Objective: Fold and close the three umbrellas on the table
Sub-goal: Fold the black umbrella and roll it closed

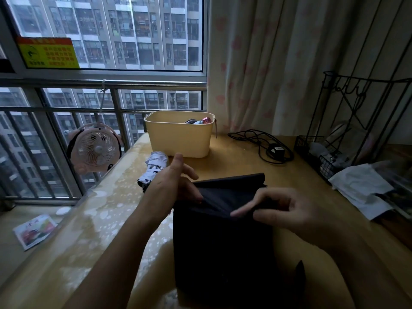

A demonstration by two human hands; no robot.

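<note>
Black umbrella (223, 230) lies flat on table (301, 175) nearest the person, canopy spread as a dark slab w/ far edge rolled up; right hand (287, 210) pinches a fold of cloth betw. thumb + fingers, left hand (176, 181) half-open, fingertips pressing the canopy's left edge, thumb up — prob. holding fabric taut so pleats can be smoothed before wrapping. Just behind left hand, pale grey umbrella (152, 169) sits collapsed and bundled, looks done and set aside. Farther back, cream bin (178, 139) holds what may be a 3rd umbrella (pink/blue bits at rim); can't tell for sure.
</note>
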